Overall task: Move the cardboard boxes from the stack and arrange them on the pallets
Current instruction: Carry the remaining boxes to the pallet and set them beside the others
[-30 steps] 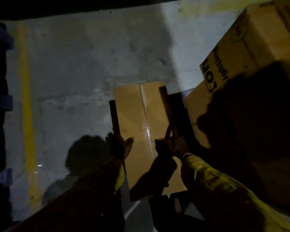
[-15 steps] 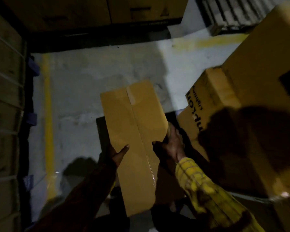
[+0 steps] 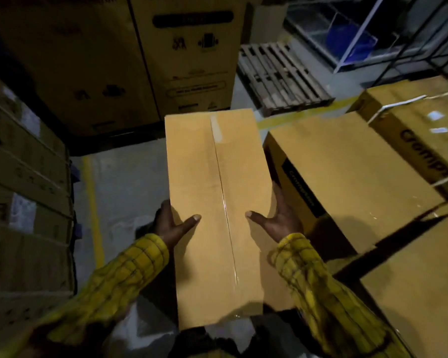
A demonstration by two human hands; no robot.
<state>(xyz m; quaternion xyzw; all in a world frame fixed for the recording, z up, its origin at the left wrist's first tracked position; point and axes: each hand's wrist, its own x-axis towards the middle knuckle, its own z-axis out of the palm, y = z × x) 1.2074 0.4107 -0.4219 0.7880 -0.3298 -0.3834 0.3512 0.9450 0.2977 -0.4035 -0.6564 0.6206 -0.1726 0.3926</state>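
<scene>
Looming behind, tall printed cartons (image 3: 186, 60) and the stacked boxes (image 3: 347, 177) at right frame a bare wooden pallet (image 3: 279, 76) farther off. Held lengthwise before the chest, the long taped cardboard box (image 3: 215, 202) looks rigid, smooth-sided and probably moderately light. Left hand (image 3: 170, 224) and right hand (image 3: 279, 218) clamp its opposite long sides, thumbs flat on top; a lower-edge grip would resist slipping better.

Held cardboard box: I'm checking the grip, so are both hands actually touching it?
Touching. The head view shows the left hand pressed to the held cardboard box at its left edge, the right hand at its right, thumbs on top.
</scene>
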